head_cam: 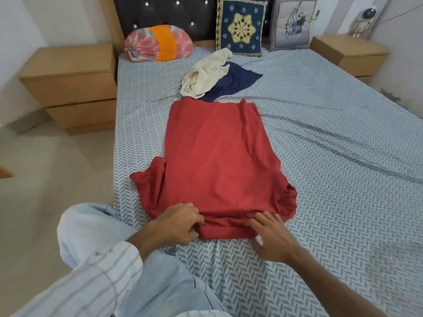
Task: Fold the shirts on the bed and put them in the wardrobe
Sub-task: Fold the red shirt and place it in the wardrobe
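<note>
Red shirt spread flat along the middle of the bed, near edge by the collar doubled up, one sleeve sticking out at either side. Left hand with fingers curled, pinching that folded edge at its left corner; right hand with fingers fairly straight, pressing on the right corner. Beyond the red one, cream shirt crumpled partly over navy shirt, both near the pillows.
</note>
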Tool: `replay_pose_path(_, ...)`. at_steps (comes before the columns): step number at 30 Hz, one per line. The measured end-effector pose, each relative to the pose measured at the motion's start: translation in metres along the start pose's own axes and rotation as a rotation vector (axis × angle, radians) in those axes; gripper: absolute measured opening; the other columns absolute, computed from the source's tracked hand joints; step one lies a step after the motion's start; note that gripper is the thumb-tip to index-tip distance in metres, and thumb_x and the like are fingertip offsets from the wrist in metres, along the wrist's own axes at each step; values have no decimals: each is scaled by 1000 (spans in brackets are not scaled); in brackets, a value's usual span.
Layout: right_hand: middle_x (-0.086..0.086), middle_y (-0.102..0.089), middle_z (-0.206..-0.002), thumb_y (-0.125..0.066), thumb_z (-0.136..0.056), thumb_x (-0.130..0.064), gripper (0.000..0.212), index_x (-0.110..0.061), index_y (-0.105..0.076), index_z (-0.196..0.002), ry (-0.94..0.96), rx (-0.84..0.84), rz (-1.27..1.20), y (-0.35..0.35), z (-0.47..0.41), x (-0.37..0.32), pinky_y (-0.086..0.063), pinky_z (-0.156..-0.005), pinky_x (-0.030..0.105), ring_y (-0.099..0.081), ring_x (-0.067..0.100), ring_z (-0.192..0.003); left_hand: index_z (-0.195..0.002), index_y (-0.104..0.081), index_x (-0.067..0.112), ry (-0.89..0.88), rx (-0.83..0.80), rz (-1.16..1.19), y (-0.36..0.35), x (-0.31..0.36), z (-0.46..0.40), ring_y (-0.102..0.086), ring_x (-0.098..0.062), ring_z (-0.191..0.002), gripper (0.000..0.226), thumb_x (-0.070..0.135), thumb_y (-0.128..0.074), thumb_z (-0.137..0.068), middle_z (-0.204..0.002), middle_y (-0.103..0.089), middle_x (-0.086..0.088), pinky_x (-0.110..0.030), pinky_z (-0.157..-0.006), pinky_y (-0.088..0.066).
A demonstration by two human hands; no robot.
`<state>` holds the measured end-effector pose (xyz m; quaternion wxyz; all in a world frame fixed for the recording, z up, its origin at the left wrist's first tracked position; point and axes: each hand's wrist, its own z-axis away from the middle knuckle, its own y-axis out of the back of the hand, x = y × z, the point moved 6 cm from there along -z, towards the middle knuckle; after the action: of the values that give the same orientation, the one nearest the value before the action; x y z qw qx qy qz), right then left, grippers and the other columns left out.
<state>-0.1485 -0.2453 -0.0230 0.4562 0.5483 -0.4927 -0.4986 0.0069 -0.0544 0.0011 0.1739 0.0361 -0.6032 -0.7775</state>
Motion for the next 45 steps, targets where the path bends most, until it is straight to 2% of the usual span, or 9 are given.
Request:
replay_pose_path(4, -15, -51, -99, -63, -61, -46, 42, -36, -62, -102, -118, -102, 38, -21, -9, 3, -35, -70, 33, -50, 15, -93, -117, -62, 21, 25, -123, -14, -12, 21, -23, -47, -17, -107, 42, 45, -67, -83, -111, -55, 2, -35, -90, -42)
replay_pose_path(10, -15, -43, -66, -52, -56, -39, 16, -28, -50, -67, -96, -91, -40, 1, -11, -3, -23, -69, 32, -41, 9, -73, -81, -63, 14, 123, -287, 362, -27, 36, -27, -61, -23, -81, 18, 16, -69, -64, -87, -66, -4, -36, -67, -53)
replay_pose_path(18, -18, -52, -86, -59, -68, -45, 29, -31, -62, -94, -17, -216, -330, -16, 11, -1, -42, -73, 33, -47, 9, -82, -87, -61, 22, 91, -389, 270, -46, 45, -30, -63, -17, -80, 30, 37, -73, -63, -88, -65, 4, -37, -69, -59)
replay_pose_path(23, -8, -62, -86, -66, -82, -16, 9, -23, -67, -86, -625, 267, -533, 17, 8, 84, -43, -73, 24, -58, 11, -76, -103, -62, 23, 30, -180, 278, -29, 57, -51, -58, -13, -92, 40, 54, -68, -79, -99, -62, 8, -31, -77, -51)
replay_pose_path(28, 2, -64, -86, -72, -77, -36, 33, -11, -66, -97, -1360, 217, -753, -5, 18, 165, -54, -83, 40, -59, 18, -80, -102, -58, 23, 10, -69, 334, -31, 93, -91, -50, -15, -99, 46, 62, -66, -79, -100, -55, 6, -33, -88, -46)
replay_pose_path(33, 12, -64, -73, -81, -69, -21, 23, -8, -66, -80, -1471, 184, -1189, -25, -1, 182, -50, -61, 34, -59, 20, -63, -105, -56, 16, 23, -118, 289, -36, 123, -115, -49, -20, -104, 42, 49, -68, -81, -107, -56, -2, -37, -86, -47)
replay_pose_path(38, -3, -41, -57, -51, -78, -11, 11, -20, -48, -72, -1491, 769, -1551, -6, 35, 183, -36, -45, 21, -38, 12, -51, -75, -48, 15, -12, -261, 340, -40, 128, -128, -62, -29, -85, 7, 14, -55, -76, -88, -62, -6, -36, -69, -53)
replay_pose_path(42, 2, -50, -68, -45, -61, -7, 15, -19, -39, -68, -1566, 855, -1917, -25, 71, 164, -48, -56, 24, -51, 18, -56, -66, -49, 14, -62, -333, 299, -44, 127, -134, -61, -28, -73, 9, 14, -57, -71, -72, -60, -3, -39, -69, -57)
replay_pose_path(45, 0, -63, -71, -62, -85, -22, 10, -17, -55, -79, -1598, 688, -1874, -23, 64, 175, -53, -70, 30, -60, 16, -63, -74, -54, 14, -58, -373, 278, -49, 128, -138, -64, -29, -80, 5, 17, -57, -72, -84, -66, -6, -39, -74, -58)
